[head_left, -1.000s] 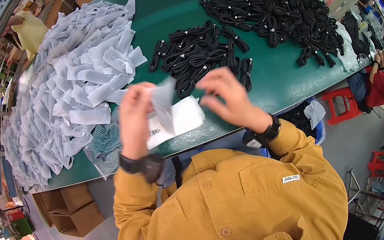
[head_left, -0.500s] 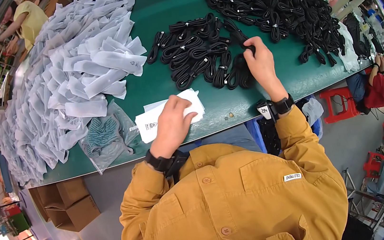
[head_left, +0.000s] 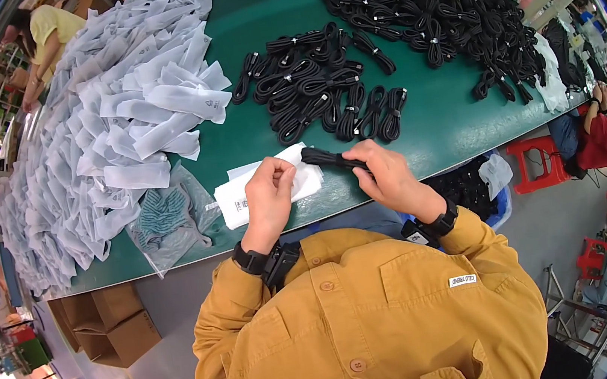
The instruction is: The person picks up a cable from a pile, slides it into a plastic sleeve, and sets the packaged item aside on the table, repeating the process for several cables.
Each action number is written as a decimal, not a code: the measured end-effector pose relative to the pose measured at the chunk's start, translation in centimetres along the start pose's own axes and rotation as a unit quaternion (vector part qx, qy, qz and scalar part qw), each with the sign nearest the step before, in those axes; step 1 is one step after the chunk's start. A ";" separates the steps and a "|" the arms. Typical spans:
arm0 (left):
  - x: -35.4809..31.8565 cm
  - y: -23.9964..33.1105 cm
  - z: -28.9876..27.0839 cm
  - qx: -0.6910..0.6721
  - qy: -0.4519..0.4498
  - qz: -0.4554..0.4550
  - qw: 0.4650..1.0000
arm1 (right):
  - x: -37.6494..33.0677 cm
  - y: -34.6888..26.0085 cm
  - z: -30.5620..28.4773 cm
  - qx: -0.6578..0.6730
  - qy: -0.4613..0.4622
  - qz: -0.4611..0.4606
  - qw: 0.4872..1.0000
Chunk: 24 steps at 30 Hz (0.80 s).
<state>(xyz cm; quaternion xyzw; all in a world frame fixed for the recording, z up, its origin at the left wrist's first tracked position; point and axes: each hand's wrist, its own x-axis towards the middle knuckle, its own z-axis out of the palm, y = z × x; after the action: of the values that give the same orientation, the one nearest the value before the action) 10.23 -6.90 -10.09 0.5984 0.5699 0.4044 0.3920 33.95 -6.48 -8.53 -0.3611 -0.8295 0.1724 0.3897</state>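
My right hand (head_left: 385, 173) grips a coiled black cable bundle (head_left: 330, 159) and holds its end at the mouth of a white pouch (head_left: 243, 194). My left hand (head_left: 270, 193) pinches that pouch's open edge near the front of the green table (head_left: 254, 36). The pouch lies on a small stack of flat white pouches. Behind my hands sits a group of black cable bundles (head_left: 322, 96).
A large heap of black cables (head_left: 433, 7) covers the far right of the table. Filled white pouches (head_left: 94, 147) pile up on the left, with a clear bag (head_left: 167, 221) beside them. Cardboard boxes (head_left: 116, 326) stand below. Other people work at the left and right edges.
My right hand came back from the cable group with one bundle and brought it to the pouch. My left hand shifted from pressing the pouch stack to pinching the top pouch open.
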 end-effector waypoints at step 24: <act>-0.7 1.0 -0.3 0.082 0.043 0.220 0.971 | 0.0 -1.1 1.0 0.220 -0.099 0.239 0.941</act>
<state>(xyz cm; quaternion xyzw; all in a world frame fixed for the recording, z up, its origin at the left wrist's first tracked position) 10.29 -7.62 -9.08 0.7214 0.4712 0.4582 0.2183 32.66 -7.26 -8.54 -0.4347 -0.6947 0.4737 0.3224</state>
